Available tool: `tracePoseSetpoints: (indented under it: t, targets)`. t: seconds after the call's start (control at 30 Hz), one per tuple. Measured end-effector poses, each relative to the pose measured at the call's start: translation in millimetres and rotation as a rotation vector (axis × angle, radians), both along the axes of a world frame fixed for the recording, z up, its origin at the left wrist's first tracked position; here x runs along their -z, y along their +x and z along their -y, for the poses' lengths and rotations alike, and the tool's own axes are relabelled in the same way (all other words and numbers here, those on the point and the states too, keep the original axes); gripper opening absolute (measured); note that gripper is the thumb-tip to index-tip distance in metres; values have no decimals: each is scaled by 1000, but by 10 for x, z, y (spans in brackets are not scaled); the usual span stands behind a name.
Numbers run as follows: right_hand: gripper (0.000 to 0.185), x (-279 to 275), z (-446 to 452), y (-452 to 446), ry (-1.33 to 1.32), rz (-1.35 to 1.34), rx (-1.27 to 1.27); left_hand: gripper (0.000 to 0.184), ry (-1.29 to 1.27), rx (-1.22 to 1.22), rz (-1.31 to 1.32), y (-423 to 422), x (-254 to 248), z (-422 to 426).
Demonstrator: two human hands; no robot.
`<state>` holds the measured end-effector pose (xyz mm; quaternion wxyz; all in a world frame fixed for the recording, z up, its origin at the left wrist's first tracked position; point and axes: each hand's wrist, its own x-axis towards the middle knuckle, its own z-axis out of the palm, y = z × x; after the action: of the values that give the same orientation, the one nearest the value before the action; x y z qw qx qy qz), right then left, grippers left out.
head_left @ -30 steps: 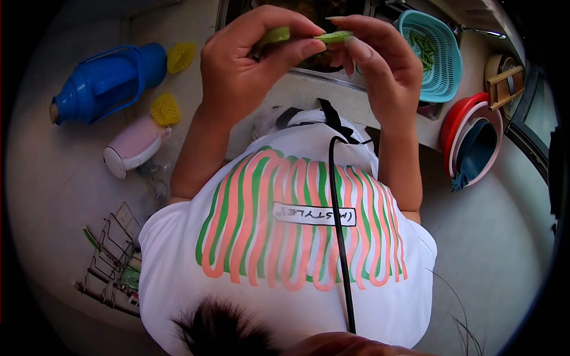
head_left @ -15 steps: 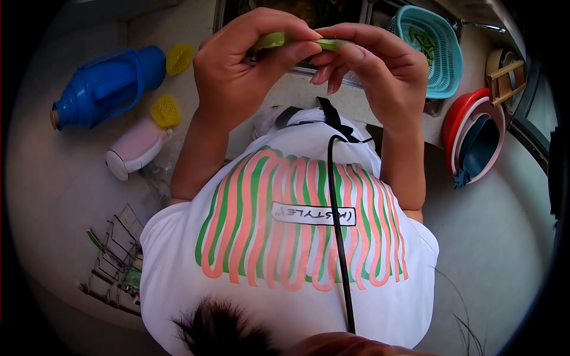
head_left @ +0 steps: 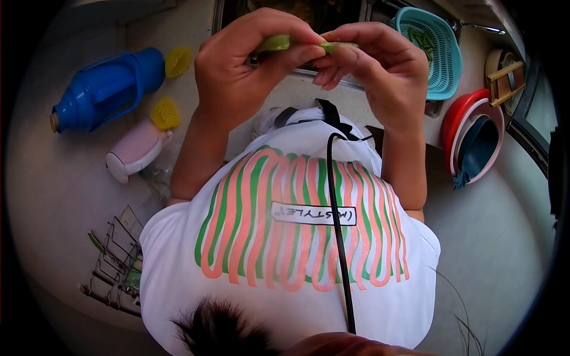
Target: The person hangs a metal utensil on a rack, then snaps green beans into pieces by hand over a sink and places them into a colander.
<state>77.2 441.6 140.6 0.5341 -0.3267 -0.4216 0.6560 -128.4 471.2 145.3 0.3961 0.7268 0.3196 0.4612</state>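
**Pinching a slim green piece (head_left: 330, 45) at 12 o'clock, both hands**

Grip narrow on both sides. My left hand (head_left: 231, 74), toward 11 o'clock, has thumb and forefinger closed on one end. My right hand (head_left: 396, 74), toward 1 o'clock, has thumb and forefinger closed on the other; its lower fingers curl beneath. Fingertips of the two hands almost meet. A wider green length (head_left: 275, 44) shows within the curl of my left hand; cannot tell whether it joins the slim green piece.

Nearest my right hand, between 1 and 2 o'clock: turquoise colander (head_left: 446, 71), green pods (head_left: 421, 43) inside. Toward 3 o'clock: red basin (head_left: 452, 121) with a pink basin (head_left: 497, 127) within it and a dark blue container (head_left: 478, 142) inside that. At 10 o'clock, blue flask (head_left: 89, 95) lies beside two yellow mesh pieces (head_left: 177, 62). At 8 o'clock, wire rack (head_left: 116, 252).
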Motion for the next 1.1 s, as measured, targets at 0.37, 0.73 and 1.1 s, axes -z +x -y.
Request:
tracePoseSetpoints:
  t: [0.37,0.73,1.1]
  targets:
    - [31,-3,-24,58,-5,-7,-47,17,-11,-6,21,-32,56,-25]
    - [25,60,30,-15,100,80,84,21,-248,-111,6,60,68,38]
    - [23,167,46,-1,25,25,130,16,-293,-91,-26,109,20,16]
